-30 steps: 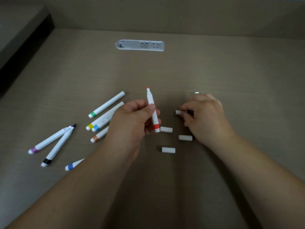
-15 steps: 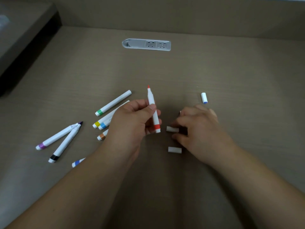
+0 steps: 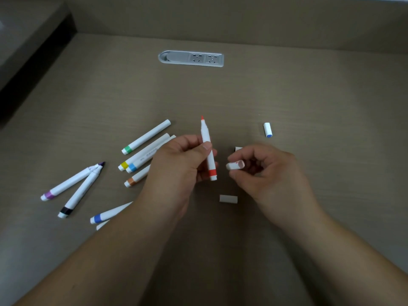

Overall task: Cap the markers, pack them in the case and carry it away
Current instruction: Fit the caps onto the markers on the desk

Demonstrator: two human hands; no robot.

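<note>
My left hand [image 3: 176, 164] grips an uncapped red marker [image 3: 208, 149] upright, its tip pointing away from me. My right hand [image 3: 267, 171] pinches a small white cap [image 3: 233, 166] just right of the marker's lower end. Loose caps lie on the desk: one [image 3: 228, 199] below my hands, a blue-ended one [image 3: 267, 129] at the upper right, and a dark-ended one [image 3: 238, 149] partly hidden behind my right fingers. Left of my hands lie capped green [image 3: 145, 137], yellow [image 3: 141, 155], light-blue [image 3: 150, 159] and orange [image 3: 136, 178] markers. Further left lie purple [image 3: 70, 182], black [image 3: 81, 191] and blue [image 3: 110, 214] markers. No case is in view.
The brown desk [image 3: 309, 96] carries a grey inset socket strip [image 3: 191, 58] at the back centre. A raised ledge with a dark side [image 3: 33, 62] borders the far left. A low wall runs along the back.
My right hand has picked a white cap off the desk and lifted it beside the red marker. The left hand has held the marker still.
</note>
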